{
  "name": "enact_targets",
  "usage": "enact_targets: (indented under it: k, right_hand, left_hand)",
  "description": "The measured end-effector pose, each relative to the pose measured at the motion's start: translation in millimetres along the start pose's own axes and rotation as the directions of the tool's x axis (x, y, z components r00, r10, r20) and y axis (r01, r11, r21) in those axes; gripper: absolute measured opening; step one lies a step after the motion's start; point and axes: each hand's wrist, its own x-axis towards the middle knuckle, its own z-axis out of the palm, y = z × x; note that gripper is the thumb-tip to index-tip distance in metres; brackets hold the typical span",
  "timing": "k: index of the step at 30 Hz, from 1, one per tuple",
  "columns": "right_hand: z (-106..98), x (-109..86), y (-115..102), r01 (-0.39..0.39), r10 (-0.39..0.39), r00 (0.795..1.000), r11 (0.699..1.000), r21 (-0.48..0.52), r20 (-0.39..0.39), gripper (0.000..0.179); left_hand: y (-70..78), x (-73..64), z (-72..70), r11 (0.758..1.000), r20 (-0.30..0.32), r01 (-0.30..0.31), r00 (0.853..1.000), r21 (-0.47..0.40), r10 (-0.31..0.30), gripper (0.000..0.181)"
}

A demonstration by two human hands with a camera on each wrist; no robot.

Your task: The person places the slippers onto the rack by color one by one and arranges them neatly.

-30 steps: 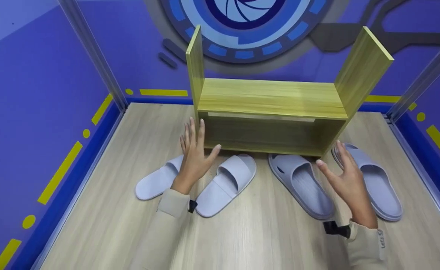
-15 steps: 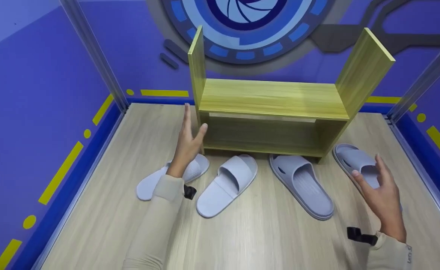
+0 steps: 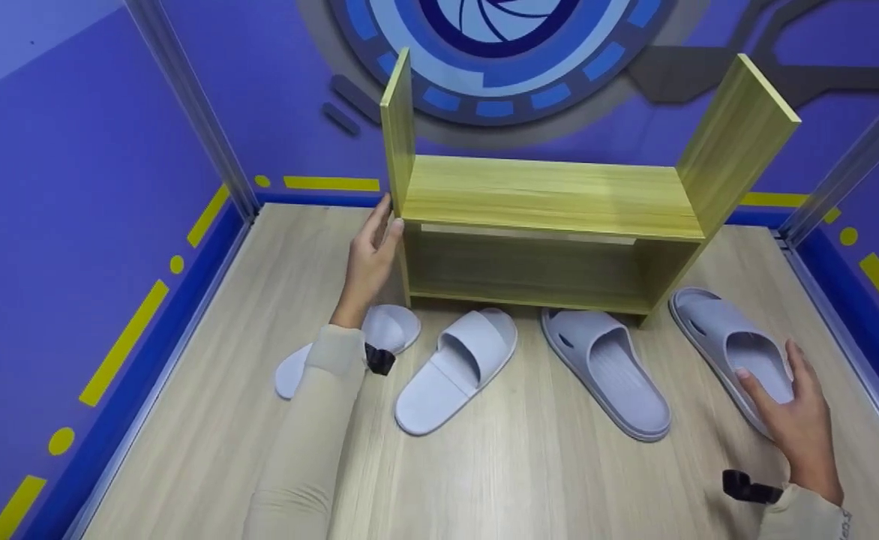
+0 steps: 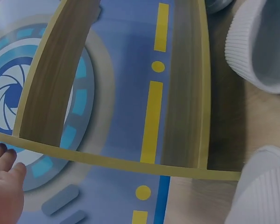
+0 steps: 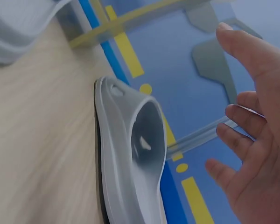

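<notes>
A small wooden shelf rack (image 3: 552, 196) with two upright side panels stands upright near the back wall. My left hand (image 3: 368, 262) is at the outer side of its left panel (image 3: 399, 139), fingertips close to the panel; whether they touch, I cannot tell. In the left wrist view, the fingers (image 4: 4, 161) lie just outside the panel's edge. My right hand (image 3: 803, 420) hovers, thumb spread and holding nothing, over the heel of the far-right grey slipper (image 3: 732, 337). The right wrist view shows that slipper (image 5: 126, 140) beside the spread fingers (image 5: 242, 116).
Another grey slipper (image 3: 608, 375) lies before the rack's right half. A pale slipper (image 3: 439, 397) lies left of it; its mate (image 3: 394, 330) is partly hidden by my left sleeve. Blue printed walls (image 3: 79, 187) enclose the wood-patterned floor (image 3: 514, 480).
My left hand has moved from in front of the rack's left edge up to the outside of its left panel. The right hand has moved right and nearer to me, over the far-right slipper.
</notes>
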Motion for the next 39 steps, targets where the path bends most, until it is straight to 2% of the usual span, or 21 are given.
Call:
enact_targets:
  k: [5,10,16,23,31,36,39]
  right_hand:
    - [-7,3.6,14,0.002,-0.002,1.0,0.998,-0.055,-0.007,0.086]
    - [-14,6.6,25,-0.038,0.039,0.999,0.997,-0.074,0.008,0.088]
    - [-21,7.5,37,-0.093,0.1,0.993,0.99,-0.105,0.062,0.096]
    - [-26,8.1,47,-0.128,0.142,0.987,0.978,-0.165,0.08,0.103]
    - [-28,11.4,55,-0.175,0.196,0.975,0.966,-0.189,0.102,0.109]
    - [-27,13.1,60,-0.163,0.185,0.975,0.971,-0.172,0.12,0.11]
    - [-25,13.9,62,-0.157,0.183,0.974,0.971,-0.18,0.137,0.111]
  left_hand:
    - [23.0,3.6,-1.9,0.997,-0.021,-0.026,0.999,-0.074,0.024,0.053]
    - [36.1,14.7,-5.8,0.982,-0.05,-0.14,0.99,-0.127,0.135,0.052]
    - [64.0,28.9,-12.8,0.98,-0.067,-0.192,0.98,-0.056,0.188,0.054]
    - [95.4,43.3,-14.9,0.964,-0.037,-0.258,0.965,0.061,0.26,0.053]
    - [105.9,50.8,-15.6,0.958,-0.005,-0.258,0.965,0.122,0.26,0.049]
    - [108.0,53.7,-16.3,0.957,-0.039,-0.258,0.963,0.13,0.265,0.046]
    - [106.8,54.8,-16.4,0.95,-0.054,-0.285,0.955,0.124,0.293,0.045]
